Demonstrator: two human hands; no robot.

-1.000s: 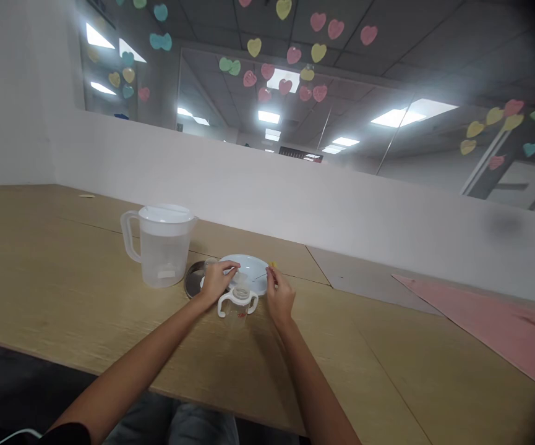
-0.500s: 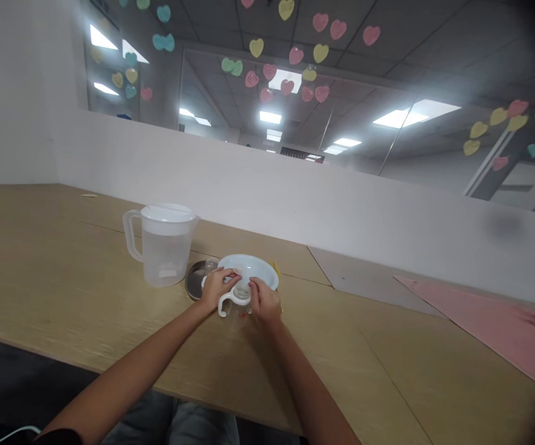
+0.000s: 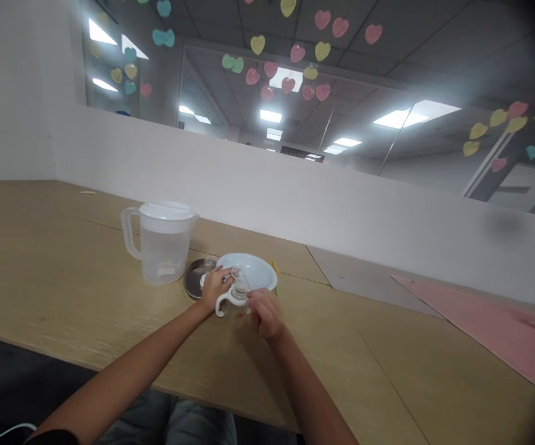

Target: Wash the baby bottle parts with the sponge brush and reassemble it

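Observation:
My left hand (image 3: 215, 288) is closed in a pinch on a small clear round piece (image 3: 237, 272), held above and behind an open-topped clear bottle (image 3: 235, 312). The bottle stands upright, with a white two-handled collar (image 3: 222, 301) round its neck and red print on its front. My right hand (image 3: 266, 312) is at the bottle's right side, fingers bent and pressed together near the rim. A thin line seems to rise from its fingertips, too faint to name. Behind both hands lies a light blue-white bowl (image 3: 260, 272).
A lidded translucent pitcher (image 3: 165, 250) stands left of the bowl. Beside it is a round dark metal tray (image 3: 192, 285) with a clear dome-shaped piece (image 3: 209, 264) at its edge. Something yellow (image 3: 275, 269) shows behind the bowl. A pink sheet (image 3: 490, 327) lies at the right.
My right hand has turned and drawn slightly right of the bottle's mouth. The clear piece in my left hand shows more plainly over the bowl. The bottle stays about where it was.

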